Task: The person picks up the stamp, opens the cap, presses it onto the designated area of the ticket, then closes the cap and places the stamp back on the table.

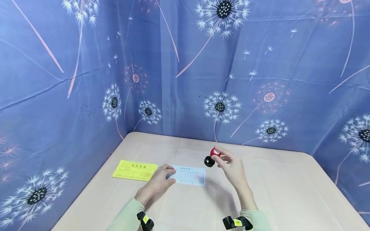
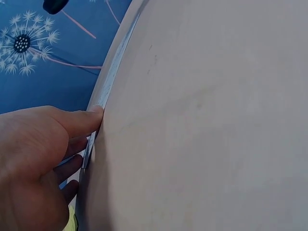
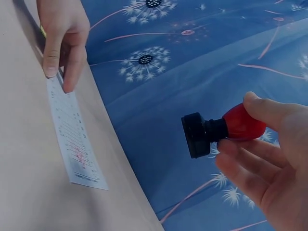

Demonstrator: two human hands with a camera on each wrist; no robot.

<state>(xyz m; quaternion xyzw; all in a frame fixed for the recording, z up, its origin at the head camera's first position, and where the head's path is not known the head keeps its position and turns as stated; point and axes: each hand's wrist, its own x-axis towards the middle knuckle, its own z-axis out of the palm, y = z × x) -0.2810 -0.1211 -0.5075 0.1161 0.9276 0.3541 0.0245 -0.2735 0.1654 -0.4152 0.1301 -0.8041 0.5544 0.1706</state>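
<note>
My right hand [image 1: 234, 168] pinches the red handle of a stamp [image 3: 196, 135] between thumb and fingers. Its round black base hangs in the air beyond the fingertips, above the table and right of a white printed form [image 1: 189, 175]. Red stamp marks show at the form's right end. At the other end rests my left hand [image 1: 158, 179], thumb on the near side and fingers on the far side, touching the paper; the right wrist view has its fingertips on the form [image 3: 77, 139]. The slip lies flat on the table.
Left of the form, partly behind my left hand, lies a yellow receipt pad [image 1: 134, 170] with printed characters. The pale table [image 1: 277, 189] has rounded back corners. A blue curtain [image 1: 185, 106] with dandelion prints hangs along its back and left side.
</note>
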